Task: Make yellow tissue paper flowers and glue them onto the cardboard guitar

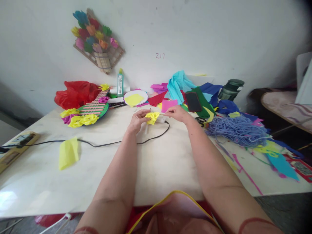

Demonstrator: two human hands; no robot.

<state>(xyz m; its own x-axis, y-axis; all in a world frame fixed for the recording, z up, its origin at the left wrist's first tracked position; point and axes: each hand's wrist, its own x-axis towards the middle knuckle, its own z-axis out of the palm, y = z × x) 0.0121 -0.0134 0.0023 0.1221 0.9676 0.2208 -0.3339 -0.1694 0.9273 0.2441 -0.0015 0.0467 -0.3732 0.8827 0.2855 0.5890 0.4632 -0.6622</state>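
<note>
Toward the far edge of the counter [168, 162], the left hand [137, 119] pinches the yellow paper flower [152, 117] in its fingers, steadying it against the corded tool [162, 120] (probably a glue gun), on which the right hand [176, 113] has its fingers clamped.

A home craft corner, with a pale table [158, 162] pushed against a bare white wall. At 11 o'clock a stick frame of paper flowers [96, 39] hangs on that wall. Sheets of coloured crepe paper [180, 84] pile up at 1 o'clock, a glue bottle [120, 83] stands at 12, and a tangle of blue yarn [237, 130] lies at 3. A yellow paper flower [152, 117] sits mid-table. A cushioned seat [285, 105] at far 3 o'clock suggests a living room
</note>
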